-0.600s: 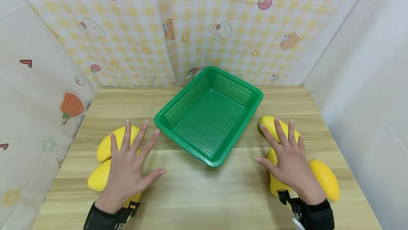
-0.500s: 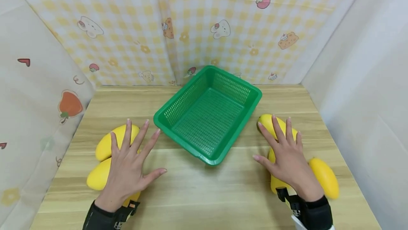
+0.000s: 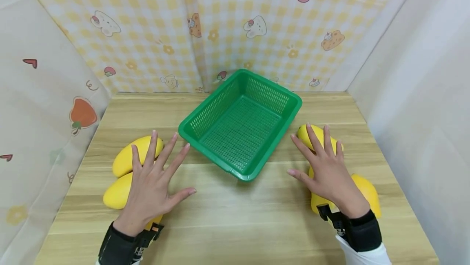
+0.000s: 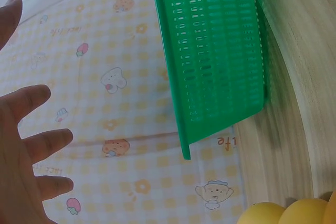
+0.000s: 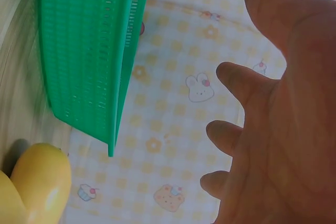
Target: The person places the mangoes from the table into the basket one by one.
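The yellow fruits [image 3: 124, 161] lie on the wooden table [image 3: 235, 224] in two groups, one to either side of the green basket [image 3: 240, 130]. The left hand [image 3: 149, 187] is positioned above the left group, the right hand [image 3: 328, 173] above the right group. Fingers of both hands are straight and spread apart, raised off the fruits. Each wrist carries a black band [image 3: 363, 232]. The basket stands skewed, near a yellow-checked cloth [image 3: 220, 7].

Passage between mango clusters [image 3: 118, 191]; green basket [image 3: 241, 132] blocks beyond.

Black wristbands [image 3: 364, 233] and white sleeves [image 3: 367, 257] adjoin bare hands [image 3: 327, 175].
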A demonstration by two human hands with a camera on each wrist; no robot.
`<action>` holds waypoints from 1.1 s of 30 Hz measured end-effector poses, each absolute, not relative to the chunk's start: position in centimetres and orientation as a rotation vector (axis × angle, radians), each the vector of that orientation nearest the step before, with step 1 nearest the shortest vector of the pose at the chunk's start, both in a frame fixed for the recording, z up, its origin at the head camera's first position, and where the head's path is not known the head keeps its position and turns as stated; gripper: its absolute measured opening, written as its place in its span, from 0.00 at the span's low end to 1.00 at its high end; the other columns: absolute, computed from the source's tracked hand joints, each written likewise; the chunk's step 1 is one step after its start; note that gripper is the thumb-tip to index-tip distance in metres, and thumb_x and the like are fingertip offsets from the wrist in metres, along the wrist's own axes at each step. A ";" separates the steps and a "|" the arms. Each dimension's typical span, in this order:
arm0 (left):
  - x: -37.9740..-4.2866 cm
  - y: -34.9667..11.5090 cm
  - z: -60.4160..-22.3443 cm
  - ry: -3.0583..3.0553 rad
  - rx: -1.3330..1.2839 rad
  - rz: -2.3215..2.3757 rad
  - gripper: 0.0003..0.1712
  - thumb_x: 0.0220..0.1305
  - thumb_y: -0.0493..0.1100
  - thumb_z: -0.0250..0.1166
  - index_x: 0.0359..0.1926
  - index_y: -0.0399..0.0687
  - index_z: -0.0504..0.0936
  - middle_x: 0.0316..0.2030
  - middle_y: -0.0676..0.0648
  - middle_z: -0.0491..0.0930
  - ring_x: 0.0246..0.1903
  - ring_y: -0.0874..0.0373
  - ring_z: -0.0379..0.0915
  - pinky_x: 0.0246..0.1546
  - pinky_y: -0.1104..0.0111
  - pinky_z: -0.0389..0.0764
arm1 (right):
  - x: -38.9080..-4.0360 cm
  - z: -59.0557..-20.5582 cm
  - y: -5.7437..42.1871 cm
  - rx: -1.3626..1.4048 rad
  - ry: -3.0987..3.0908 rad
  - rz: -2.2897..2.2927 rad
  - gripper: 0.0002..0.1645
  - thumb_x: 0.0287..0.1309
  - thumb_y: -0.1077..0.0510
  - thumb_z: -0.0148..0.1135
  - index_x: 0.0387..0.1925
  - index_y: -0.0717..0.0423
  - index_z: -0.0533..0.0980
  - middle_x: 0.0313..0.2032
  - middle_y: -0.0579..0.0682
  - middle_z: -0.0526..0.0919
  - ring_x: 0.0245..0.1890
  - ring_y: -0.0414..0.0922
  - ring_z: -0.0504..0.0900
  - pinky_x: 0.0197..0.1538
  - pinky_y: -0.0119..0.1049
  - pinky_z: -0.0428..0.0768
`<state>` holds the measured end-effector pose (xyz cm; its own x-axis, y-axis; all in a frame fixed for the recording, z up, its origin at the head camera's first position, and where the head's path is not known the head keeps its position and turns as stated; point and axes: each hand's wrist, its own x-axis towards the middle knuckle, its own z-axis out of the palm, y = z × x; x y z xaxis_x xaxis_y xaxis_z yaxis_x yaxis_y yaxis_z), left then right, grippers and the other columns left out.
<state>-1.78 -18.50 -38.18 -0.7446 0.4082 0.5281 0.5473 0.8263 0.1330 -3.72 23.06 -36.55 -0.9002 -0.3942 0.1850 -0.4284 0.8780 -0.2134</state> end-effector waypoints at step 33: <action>-0.8 -18.2 -38.9 -2.558 -0.738 -0.409 0.50 0.57 0.81 0.41 0.71 0.58 0.62 0.70 0.45 0.57 0.70 0.37 0.38 0.59 0.31 0.31 | -5.0 -38.9 19.5 0.975 -3.041 0.552 0.34 0.67 0.51 0.56 0.72 0.36 0.58 0.74 0.51 0.48 0.72 0.60 0.39 0.65 0.64 0.51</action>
